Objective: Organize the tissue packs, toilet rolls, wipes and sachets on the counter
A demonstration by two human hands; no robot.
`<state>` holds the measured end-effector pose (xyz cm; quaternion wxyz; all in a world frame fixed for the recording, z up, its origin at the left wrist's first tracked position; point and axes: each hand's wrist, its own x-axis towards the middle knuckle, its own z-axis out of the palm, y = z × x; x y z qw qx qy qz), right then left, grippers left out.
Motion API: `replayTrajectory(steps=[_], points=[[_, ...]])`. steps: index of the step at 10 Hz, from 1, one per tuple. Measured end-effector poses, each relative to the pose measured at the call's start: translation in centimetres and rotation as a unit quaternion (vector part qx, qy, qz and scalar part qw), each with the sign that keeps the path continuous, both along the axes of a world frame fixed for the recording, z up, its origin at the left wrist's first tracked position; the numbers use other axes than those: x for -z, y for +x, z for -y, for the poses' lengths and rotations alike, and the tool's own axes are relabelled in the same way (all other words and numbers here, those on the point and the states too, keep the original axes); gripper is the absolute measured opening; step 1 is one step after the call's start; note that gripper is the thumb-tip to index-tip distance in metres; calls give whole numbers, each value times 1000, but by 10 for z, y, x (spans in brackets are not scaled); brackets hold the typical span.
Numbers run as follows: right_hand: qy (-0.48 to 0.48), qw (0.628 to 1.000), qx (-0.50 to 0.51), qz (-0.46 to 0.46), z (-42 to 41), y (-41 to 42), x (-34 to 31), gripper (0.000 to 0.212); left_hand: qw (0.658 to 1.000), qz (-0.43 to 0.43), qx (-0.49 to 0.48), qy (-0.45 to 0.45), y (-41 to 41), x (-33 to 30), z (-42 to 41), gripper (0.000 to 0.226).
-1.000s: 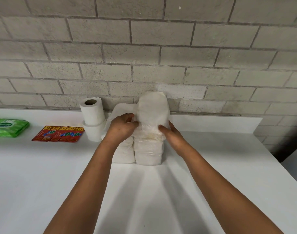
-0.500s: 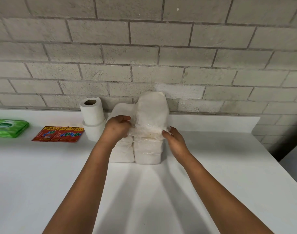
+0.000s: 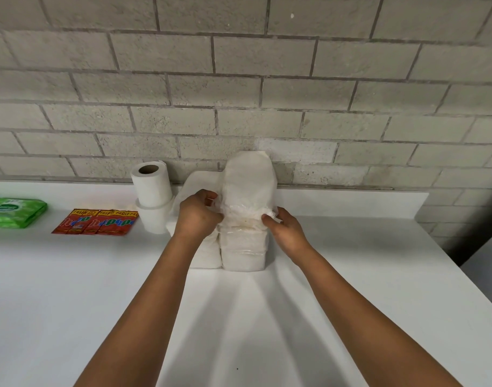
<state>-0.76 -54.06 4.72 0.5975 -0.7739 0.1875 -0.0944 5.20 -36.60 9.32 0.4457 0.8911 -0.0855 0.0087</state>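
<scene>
Pack: top tissue pack crowns white stack at worktop rear, 12 o'clock.
Left hand: fingers curled, pinching wrapper at 9 o'clock.
Right hand: fingers pinching wrapper at 3 o'clock.
Rolls: toilet rolls at 10 o'clock.

White tissue packs stacked in two columns against wall, top pack wrapped in plastic, two toilet rolls stacked upright at left, red sachets lying flat, green wipes pack far left.
</scene>
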Motion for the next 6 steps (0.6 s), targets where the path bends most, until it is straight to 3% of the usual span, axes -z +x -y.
replayTrajectory(steps=[3,6], points=[[10,1000,5,-4,7,-5,-6,49,999,18,-26,21,-1,-7,-2,39],[-16,1000,21,-7,13,-20,-12,39,999,34,-26,20,-13,-16,-3,38]])
